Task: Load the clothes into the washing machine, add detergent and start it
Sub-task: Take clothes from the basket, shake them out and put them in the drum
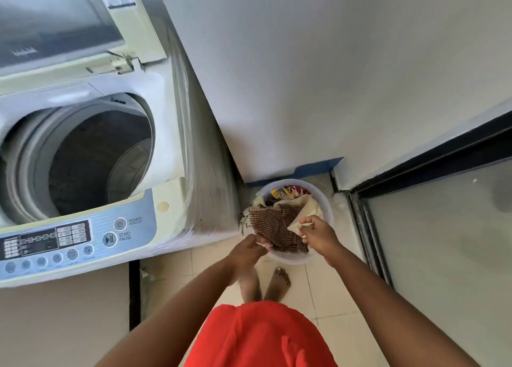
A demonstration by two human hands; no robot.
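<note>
Already open, the washing machine (83, 156) fills the left of the frame, its drum up and left of both hands. Lower centre, the left hand (246, 251) and right hand (318, 235) pinch a checked cloth (277, 228) over the basket (324, 200) of clothes.
</note>
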